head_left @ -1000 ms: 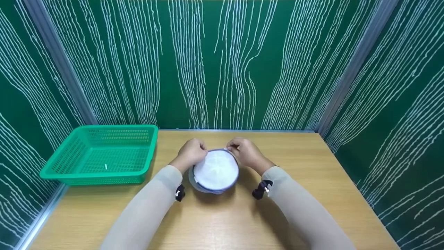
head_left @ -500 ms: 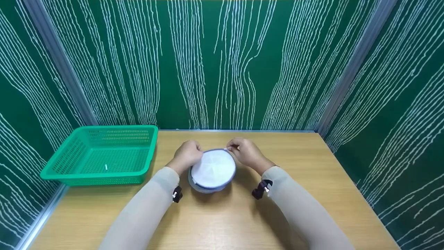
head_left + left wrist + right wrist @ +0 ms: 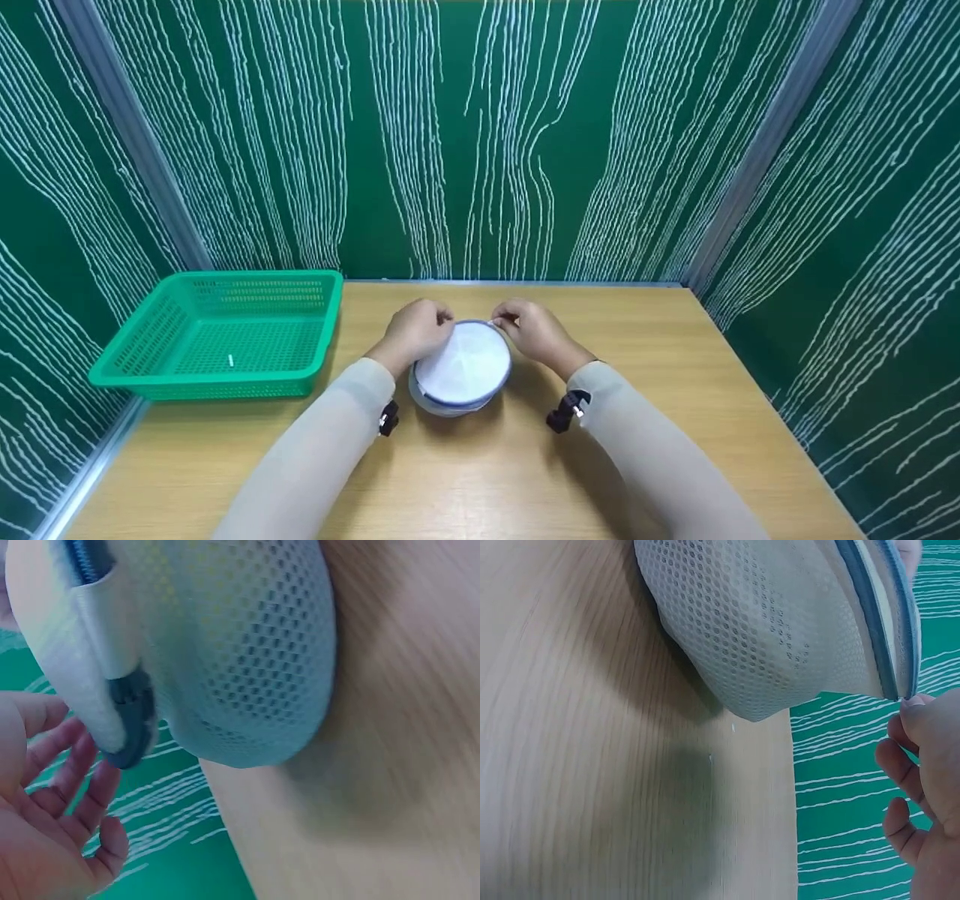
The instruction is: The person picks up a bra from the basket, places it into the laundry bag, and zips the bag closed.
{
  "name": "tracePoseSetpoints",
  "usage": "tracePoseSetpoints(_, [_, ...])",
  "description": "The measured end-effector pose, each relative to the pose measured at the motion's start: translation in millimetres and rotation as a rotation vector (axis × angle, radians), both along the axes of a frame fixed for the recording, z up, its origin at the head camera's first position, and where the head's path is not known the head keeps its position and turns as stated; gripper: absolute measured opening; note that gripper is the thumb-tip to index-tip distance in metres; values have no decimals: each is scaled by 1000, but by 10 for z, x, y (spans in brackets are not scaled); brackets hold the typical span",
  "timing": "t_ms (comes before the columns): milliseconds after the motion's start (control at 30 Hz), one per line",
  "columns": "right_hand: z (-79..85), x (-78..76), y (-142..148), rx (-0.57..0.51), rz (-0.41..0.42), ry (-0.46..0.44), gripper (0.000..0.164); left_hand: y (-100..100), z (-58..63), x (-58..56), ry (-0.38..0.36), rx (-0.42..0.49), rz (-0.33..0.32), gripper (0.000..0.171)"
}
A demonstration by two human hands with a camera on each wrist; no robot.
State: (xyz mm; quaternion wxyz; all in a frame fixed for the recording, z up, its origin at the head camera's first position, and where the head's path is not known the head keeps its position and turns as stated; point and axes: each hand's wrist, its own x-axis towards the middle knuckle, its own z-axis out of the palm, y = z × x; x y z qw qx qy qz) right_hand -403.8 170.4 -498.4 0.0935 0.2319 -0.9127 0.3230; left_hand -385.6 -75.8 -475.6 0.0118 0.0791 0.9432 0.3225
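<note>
A round mesh laundry bag (image 3: 463, 367) stands on the wooden table in front of me, with a white top and a blue zipper running around its rim. My left hand (image 3: 414, 331) pinches the rim at the far left side, and the cloth peaks toward those fingers. Opposite it, my right hand (image 3: 534, 330) pinches the end of the zipper edge between thumb and forefinger. In the left wrist view, a pale tab covers part of the zipper (image 3: 133, 701), and the other fingers (image 3: 94, 799) hang loosely. The right wrist view shows two blue zipper bands (image 3: 870, 619) along the edge.
A green plastic basket (image 3: 214, 384) stands at the table's left, with a small white piece (image 3: 230, 361) inside. Green walls (image 3: 675, 150) with white wavy lines enclose the table (image 3: 480, 480) behind and on both sides.
My left hand swung left, tilting the bag's top that way, and has since come back right toward the other hand. The right hand has stayed nearly still at the rim.
</note>
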Motion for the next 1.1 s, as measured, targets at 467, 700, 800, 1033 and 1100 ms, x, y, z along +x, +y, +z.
tracePoseSetpoints(467, [-30, -7, -83, -14, 92, 62, 9, 228, 8, 3, 68, -20, -142, 20])
tracePoseSetpoints(700, [-5, 4, -86, 1, 95, 61, 9, 233, 47, -12, 41, -33, -126, 13])
tracePoseSetpoints(800, [-7, 13, -89, 2, 89, 61, 9, 219, 55, -9, 39, -35, -112, 13])
tracePoseSetpoints(1033, [26, 28, -55, -5, 78, 49, 9, 170, 36, -23, 62, -28, -73, 12])
tracePoseSetpoints(1100, [43, 29, -38, -9, 66, 44, 8, 152, 25, -34, 46, -6, -40, 12])
